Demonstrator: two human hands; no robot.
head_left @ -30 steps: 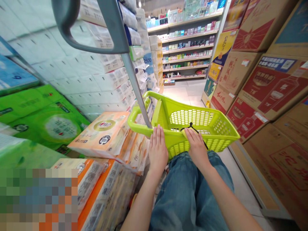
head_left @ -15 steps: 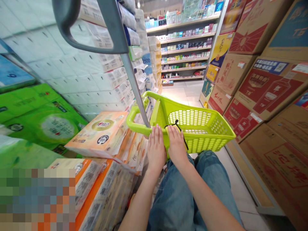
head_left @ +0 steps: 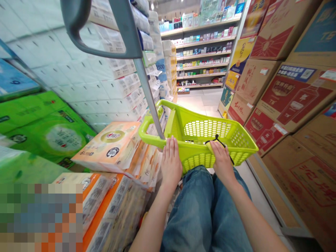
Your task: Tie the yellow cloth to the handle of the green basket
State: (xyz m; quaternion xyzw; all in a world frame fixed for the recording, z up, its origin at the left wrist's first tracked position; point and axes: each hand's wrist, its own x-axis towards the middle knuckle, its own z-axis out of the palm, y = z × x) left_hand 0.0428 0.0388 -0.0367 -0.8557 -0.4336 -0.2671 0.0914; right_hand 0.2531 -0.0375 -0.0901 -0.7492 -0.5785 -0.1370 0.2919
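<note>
A lime-green plastic shopping basket with perforated walls and a grey pull handle stands before my knees. My left hand holds its near rim by the handle's metal pole, fingers close together and the thumb hidden. Farther right along the same rim, my right hand presses a yellow cloth-like piece with a black cord against the edge. Most of that yellow piece is under the fingers.
Tissue packs are stacked close on the left, with green packs behind. Cardboard cartons line the right side on a low shelf edge. Shelves of small goods stand at the aisle's far end.
My right hand has slid rightward along the basket's near rim, taking the yellow piece and black cord with it. My left hand stays by the pole.
</note>
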